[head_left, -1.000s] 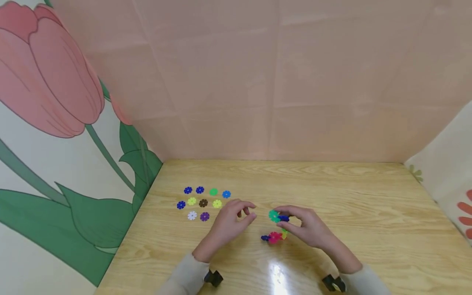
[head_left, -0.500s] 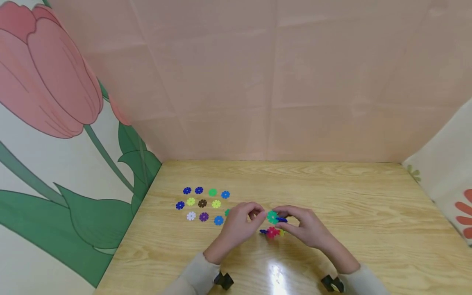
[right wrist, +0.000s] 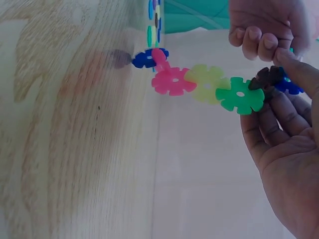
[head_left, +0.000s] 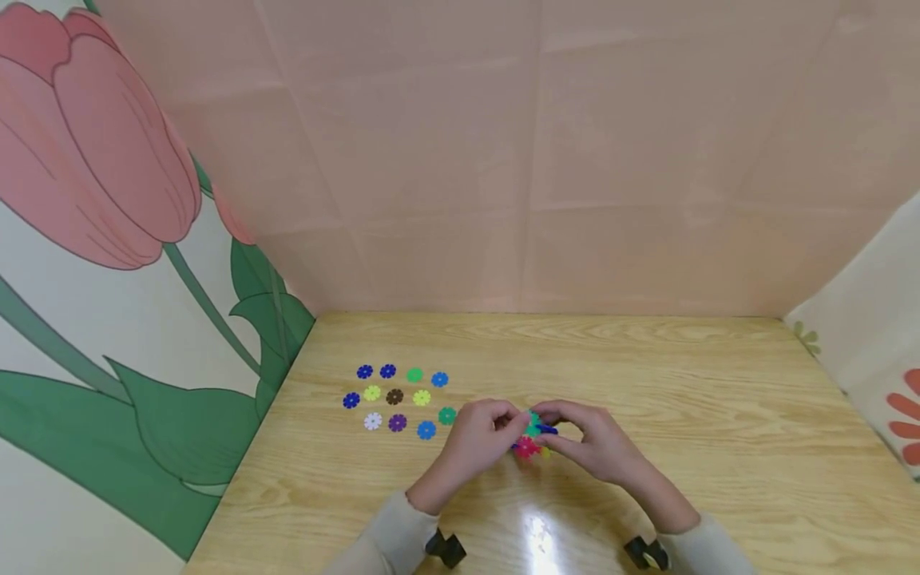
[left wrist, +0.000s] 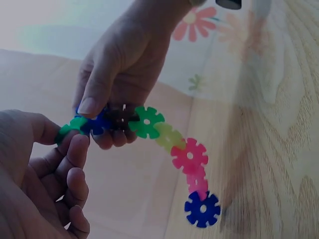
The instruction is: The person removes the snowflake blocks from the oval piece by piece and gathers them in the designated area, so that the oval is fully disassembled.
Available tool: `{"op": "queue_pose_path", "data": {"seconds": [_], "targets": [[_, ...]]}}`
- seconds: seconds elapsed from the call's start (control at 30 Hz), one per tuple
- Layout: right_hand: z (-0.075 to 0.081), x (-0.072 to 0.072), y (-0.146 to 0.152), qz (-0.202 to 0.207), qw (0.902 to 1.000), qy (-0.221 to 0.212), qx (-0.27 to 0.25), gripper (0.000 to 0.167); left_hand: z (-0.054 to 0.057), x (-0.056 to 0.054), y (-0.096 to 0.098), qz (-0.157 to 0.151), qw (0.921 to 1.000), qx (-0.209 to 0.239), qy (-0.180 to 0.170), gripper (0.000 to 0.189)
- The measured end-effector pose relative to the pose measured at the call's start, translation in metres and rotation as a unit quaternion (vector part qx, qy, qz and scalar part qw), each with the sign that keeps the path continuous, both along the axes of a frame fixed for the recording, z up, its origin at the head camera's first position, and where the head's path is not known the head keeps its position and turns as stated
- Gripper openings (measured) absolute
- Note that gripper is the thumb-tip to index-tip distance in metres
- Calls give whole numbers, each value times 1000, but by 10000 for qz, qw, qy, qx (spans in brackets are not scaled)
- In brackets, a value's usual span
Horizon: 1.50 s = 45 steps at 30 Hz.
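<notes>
A chain of interlocked plastic snowflake discs hangs between my hands. In the left wrist view, my left hand pinches the green end disc between thumb and forefinger. My right hand grips the chain beside it, at a blue disc and a dark brown disc. From there the chain droops through a second green disc, a yellow disc and two pink discs, one flat pink disc among them. It ends in a dark blue disc low over the table.
Loose snowflake discs lie in rows on the wooden table left of my hands. They include a white disc, a purple disc, a blue disc and a green disc. A pink cloth hangs behind the table.
My left hand has moved right to meet the chain's end, uncovering a blue and a green loose disc. The right hand stays nearly in place; the chain's hanging part has swung slightly left and up.
</notes>
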State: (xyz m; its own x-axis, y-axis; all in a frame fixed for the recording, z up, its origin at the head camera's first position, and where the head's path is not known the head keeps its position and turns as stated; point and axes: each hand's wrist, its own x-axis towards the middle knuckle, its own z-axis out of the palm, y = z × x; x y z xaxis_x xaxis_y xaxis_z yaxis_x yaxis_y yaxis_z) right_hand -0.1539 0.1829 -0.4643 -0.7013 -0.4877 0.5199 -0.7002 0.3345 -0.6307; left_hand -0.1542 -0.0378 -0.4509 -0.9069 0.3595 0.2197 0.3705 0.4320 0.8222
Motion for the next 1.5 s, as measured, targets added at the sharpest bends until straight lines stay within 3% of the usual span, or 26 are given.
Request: {"op": "queue_pose_path", "data": {"seconds": [0.2, 0.4, 0.63, 0.93, 1.33, 1.5], "targets": [[-4, 0, 3, -130, 9998, 158, -12, 30, 2, 1, 0, 102, 9995, 172, -242, 27], [-4, 0, 3, 25, 9995, 241, -196, 29, 1, 2, 0, 149, 9990, 278, -323, 24], [-4, -2, 3, 166, 9993, 159, -301, 32, 1, 2, 1, 22, 9972, 307, -684, 27], [-2, -2, 1, 216, 9982, 461, -323, 34, 3, 3, 5, -118, 9970, 325, -686, 27], [-3, -3, -3, 169, 9972, 579, -440, 33, -1, 7, 12, 66, 9878, 1269, -896, 24], [-3, -5, -5, 259, 9955, 716, -571, 31, 1, 9, 12, 70, 9860, 1411, -884, 24]]}}
